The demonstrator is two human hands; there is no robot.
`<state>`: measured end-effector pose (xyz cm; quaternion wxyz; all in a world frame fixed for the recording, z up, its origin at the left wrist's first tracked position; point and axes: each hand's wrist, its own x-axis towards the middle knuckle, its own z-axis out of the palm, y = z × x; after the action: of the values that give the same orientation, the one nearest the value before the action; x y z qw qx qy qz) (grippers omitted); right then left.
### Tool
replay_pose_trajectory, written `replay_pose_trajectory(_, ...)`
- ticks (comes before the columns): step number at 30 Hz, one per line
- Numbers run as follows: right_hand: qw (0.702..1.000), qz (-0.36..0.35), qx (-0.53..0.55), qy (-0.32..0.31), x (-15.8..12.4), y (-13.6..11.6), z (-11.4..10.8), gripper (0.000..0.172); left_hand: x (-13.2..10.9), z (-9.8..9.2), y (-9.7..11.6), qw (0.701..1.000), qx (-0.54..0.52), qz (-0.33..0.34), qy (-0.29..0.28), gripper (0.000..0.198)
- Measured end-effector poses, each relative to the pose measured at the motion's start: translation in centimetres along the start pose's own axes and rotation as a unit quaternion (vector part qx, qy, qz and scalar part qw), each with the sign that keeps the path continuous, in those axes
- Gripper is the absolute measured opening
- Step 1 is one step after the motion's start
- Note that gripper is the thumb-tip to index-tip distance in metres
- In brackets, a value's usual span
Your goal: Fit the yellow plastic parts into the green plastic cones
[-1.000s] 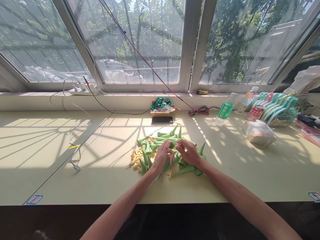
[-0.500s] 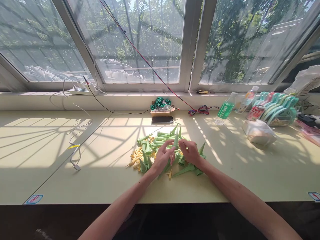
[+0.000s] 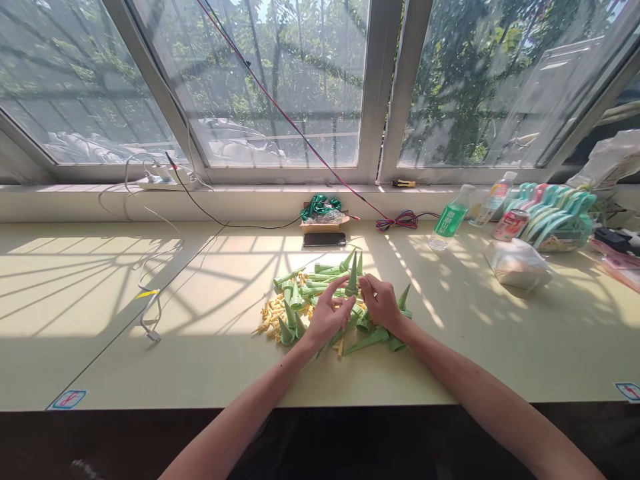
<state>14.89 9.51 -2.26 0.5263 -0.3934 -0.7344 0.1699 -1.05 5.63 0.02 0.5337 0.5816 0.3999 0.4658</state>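
A green plastic cone with a pointed tip (image 3: pixel 353 275) stands upright between my hands. My left hand (image 3: pixel 326 319) grips it near its base with thumb and fingers. Just to the right, my right hand (image 3: pixel 384 305) is closed in a pinch close to the cone; whatever its fingertips hold is too small or hidden to make out. Around and under both hands lies a heap of similar green cones (image 3: pixel 296 295). Small yellow pegs (image 3: pixel 274 312) are piled on the heap's left side, and a single yellow peg (image 3: pixel 341 349) lies in front.
Behind the heap are a black phone (image 3: pixel 325 239) and a small cardboard box (image 3: pixel 325 227) with green ribbon. A green-labelled bottle (image 3: pixel 451 221), a can (image 3: pixel 511 225), a white wrapped package (image 3: pixel 518 264) and a rack of hangers (image 3: pixel 560 213) stand right. A white cable (image 3: pixel 149 313) lies left.
The left hand's fingers have shifted slightly around the cone, and more of it shows. My right hand stays pinched beside it, nearly in the same place.
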Motion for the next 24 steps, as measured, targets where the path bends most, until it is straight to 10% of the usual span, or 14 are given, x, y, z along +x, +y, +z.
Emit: replay_pose_trajectory(24,0.999,0.019,-0.002,-0.025,0.26,-0.59,-0.2,0.037,0.29,-0.2,-0.66,0.998,-0.015,0.057,0.01,0.045)
